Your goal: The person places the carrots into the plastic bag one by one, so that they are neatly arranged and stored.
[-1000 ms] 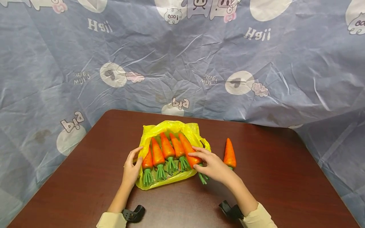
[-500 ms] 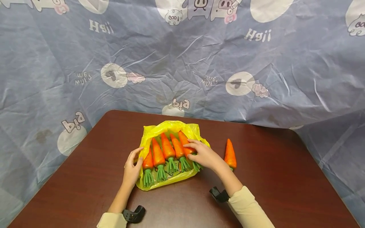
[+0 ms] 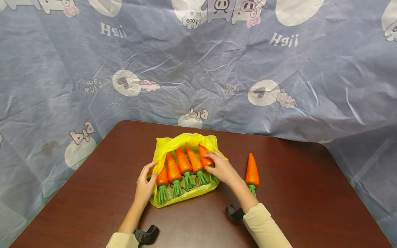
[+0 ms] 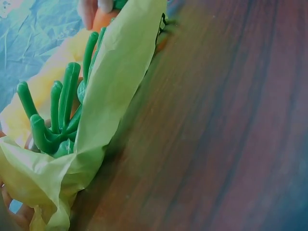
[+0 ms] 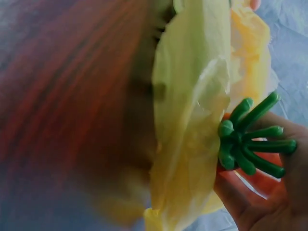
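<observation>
A yellow plastic bag lies with its mouth spread wide. Inside it several carrots with green stems sit side by side, such as one carrot near the middle, tips pointing away from me. My left hand holds the bag's left edge between thumb and fingers; in the left wrist view, stems rise behind the bag's wall. My right hand grips the rightmost carrot inside the bag's right side. In the right wrist view its stems show beside the thumb.
One loose carrot lies on the brown table, right of the bag, close to my right forearm. A bluish printed cloth hangs behind the table's far edge.
My right hand has shifted left and slightly away from me, bringing the rightmost carrot and its stems inside the bag. The left hand stays at the bag's edge.
</observation>
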`<state>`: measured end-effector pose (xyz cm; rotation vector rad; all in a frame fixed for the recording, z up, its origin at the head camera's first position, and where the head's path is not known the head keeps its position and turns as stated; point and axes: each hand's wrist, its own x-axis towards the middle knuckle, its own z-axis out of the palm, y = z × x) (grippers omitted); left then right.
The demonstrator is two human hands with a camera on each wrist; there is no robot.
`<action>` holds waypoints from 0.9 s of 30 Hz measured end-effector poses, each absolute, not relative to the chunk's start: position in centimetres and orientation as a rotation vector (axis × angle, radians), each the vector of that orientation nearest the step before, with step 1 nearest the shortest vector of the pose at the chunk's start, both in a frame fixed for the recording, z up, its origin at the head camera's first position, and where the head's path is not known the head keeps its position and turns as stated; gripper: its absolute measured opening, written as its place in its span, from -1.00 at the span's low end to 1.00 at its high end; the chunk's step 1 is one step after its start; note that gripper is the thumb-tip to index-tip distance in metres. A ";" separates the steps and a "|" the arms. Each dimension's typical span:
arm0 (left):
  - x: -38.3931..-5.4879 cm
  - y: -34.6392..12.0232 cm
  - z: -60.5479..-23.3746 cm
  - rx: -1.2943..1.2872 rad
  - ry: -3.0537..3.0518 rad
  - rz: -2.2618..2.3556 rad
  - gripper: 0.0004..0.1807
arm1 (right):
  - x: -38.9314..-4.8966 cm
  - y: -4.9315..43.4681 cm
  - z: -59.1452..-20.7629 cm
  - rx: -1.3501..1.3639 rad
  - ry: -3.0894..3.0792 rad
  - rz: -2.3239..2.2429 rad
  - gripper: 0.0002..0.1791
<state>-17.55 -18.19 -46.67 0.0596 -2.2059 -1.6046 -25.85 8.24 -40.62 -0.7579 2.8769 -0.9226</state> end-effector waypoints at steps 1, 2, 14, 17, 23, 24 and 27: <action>-17.4 -18.1 -46.3 0.057 -2.211 -1.607 -0.59 | -25.9 8.2 -40.9 -0.740 2.887 -0.935 -0.54; -17.2 -17.9 -46.0 0.050 -2.212 -1.608 -0.59 | -26.0 8.2 -41.1 -0.718 2.899 -0.941 -0.54; -16.5 -17.3 -44.7 0.077 -2.236 -1.607 -0.60 | -26.8 6.5 -40.6 -0.606 3.072 -0.872 -0.59; -16.5 -17.3 -44.7 0.070 -2.232 -1.610 -0.60 | -27.0 6.2 -41.0 -0.628 3.150 -0.746 -0.64; -16.5 -17.2 -44.7 0.066 -2.238 -1.610 -0.60 | -27.2 5.9 -42.4 -0.622 3.199 -0.641 -0.72; -16.5 -17.2 -44.6 0.067 -2.240 -1.609 -0.60 | -27.2 5.8 -42.4 -0.624 3.202 -0.644 -0.72; -16.5 -17.2 -44.5 0.075 -2.236 -1.602 -0.60 | -27.3 5.7 -42.5 -0.649 3.200 -0.680 -0.73</action>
